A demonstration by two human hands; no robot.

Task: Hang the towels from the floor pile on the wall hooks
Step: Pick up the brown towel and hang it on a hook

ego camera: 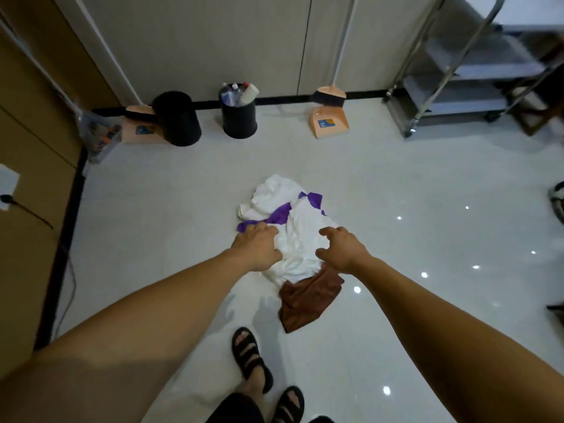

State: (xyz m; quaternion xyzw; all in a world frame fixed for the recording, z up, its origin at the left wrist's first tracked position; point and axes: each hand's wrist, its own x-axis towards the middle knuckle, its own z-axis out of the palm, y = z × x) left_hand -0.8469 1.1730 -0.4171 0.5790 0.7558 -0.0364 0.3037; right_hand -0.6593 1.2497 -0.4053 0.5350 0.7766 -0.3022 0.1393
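At the bottom edge of the view, two feet in black sandals point(252, 358) stand on the glossy white floor point(396, 315). Just beyond them, a brown towel point(305, 300) lies at the near end of the towel pile, its far edge tucked under a white towel point(300, 239). Both bare arms reach forward and down to the pile. The left hand point(258, 245) rests on the left side of the white towel with its fingers curled into the cloth; whether they have closed on a fold cannot be told from this angle. The right hand point(340, 248) is over the right side of the same towel, fingers spread and bent like a claw, thumb apart from them, not closed on anything. A purple towel point(279, 216) shows between the white folds at the middle and far side of the pile. Farther off, against the wall, stand two black bins point(177, 120), the right one point(238, 117) holding bottles, and an orange dustpan point(329, 122) with a broom point(329, 96). A metal cart point(451, 96) stands at far right.
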